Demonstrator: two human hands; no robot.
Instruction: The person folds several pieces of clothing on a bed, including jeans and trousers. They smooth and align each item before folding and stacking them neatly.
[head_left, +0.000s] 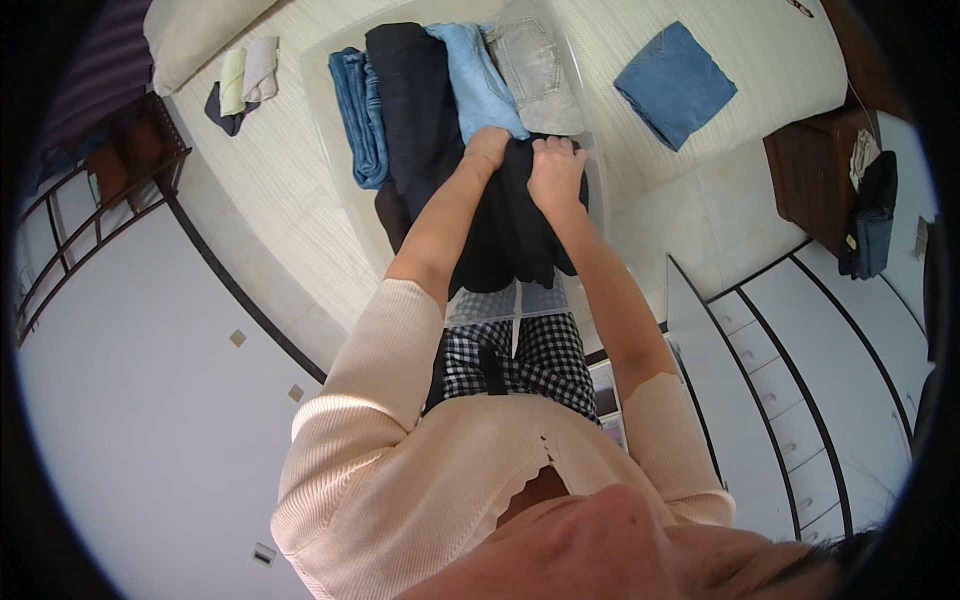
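A clear plastic storage bin (596, 217) stands before me, holding folded clothes. My left hand (487, 148) is at the far edge of a black garment (487, 244), beside light blue jeans (476, 79); its fingers are mostly hidden. My right hand (556, 171) bends its fingers over the same garment's far edge, close to the bin's right wall. Grey denim (529, 67) lies beyond that hand. Left of the light blue jeans is a long black folded garment (411, 97), then rolled dark blue jeans (360, 120). Dark brown fabric (391, 217) shows under the black clothes.
The bin rests partly on a bed with a cream cover (292, 195). Folded blue jeans (675, 86) lie on the bed at right, small folded garments (244, 79) at left near a pillow (199, 37). Clothes (870, 217) hang by a brown wooden nightstand (810, 172). White drawers (772, 397) stand at lower right.
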